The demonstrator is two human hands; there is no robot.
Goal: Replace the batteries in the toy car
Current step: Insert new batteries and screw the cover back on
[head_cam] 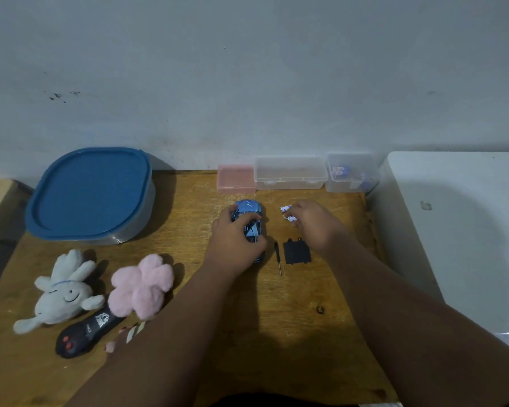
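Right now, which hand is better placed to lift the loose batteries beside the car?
Right. The right hand curls over the batteries on the table, while the left hand is busy gripping the toy car.

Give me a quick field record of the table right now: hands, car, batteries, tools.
left hand: grips the toy car on the table
right hand: on two loose batteries right of the car; grip unclear
battery cover: off, lying flat on the table
screwdriver: on the table between car and cover
more batteries: inside the clear box by the wall
remote: on the table, left of the left arm
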